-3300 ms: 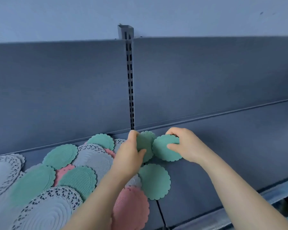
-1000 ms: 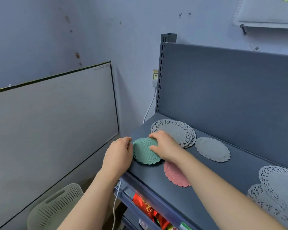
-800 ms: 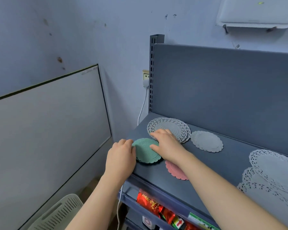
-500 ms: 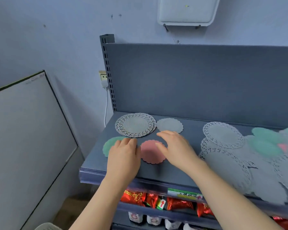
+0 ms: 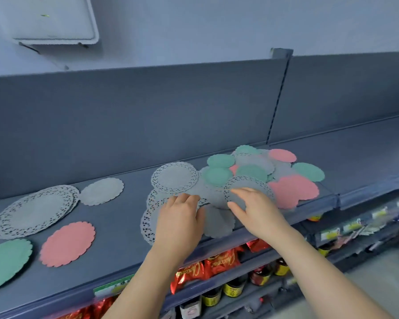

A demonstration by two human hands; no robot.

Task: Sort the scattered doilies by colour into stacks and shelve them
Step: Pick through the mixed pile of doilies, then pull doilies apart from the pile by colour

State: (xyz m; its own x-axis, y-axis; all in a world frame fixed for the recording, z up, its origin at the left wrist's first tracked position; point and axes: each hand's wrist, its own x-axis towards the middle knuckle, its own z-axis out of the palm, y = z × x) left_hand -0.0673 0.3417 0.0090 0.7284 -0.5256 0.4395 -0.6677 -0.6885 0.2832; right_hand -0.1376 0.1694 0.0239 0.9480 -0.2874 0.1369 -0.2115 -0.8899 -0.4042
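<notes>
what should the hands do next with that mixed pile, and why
Probably pinch the grey lace doily under the right hand and carry it to the grey lace stack at far left: it lies on top of the mixed pile, the hand rests open on it, and that stack matches it.

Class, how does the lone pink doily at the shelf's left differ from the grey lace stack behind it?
The pink doily has a plain scalloped rim; the grey lace stack has a pierced border. The grey lace stack looks wider than the pink doily. The grey lace stack shows several layers, the pink doily one. Both lie flat on the shelf.
</notes>
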